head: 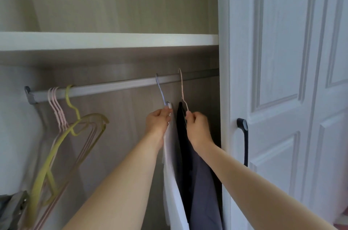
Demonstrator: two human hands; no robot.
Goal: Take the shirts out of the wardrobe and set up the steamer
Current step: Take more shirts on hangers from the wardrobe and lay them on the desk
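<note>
Inside the open wardrobe, two shirts hang from the rail [116, 86] at its right end. A white shirt [172, 173] hangs on a blue-hooked hanger [161, 90]; my left hand [158, 122] grips that hanger just below the hook. Beside it a dark grey shirt [203, 188] hangs on a pale pink hanger [183, 90], and my right hand [197, 126] is closed on the neck of that hanger. Both hooks sit over the rail. No steamer is in view.
Several empty hangers, pink [56, 109] and yellow-green [75, 126], hang at the rail's left end. A white shelf [105, 40] runs above the rail. The white panelled wardrobe door [282, 79] with a dark handle [243, 141] stands open at the right.
</note>
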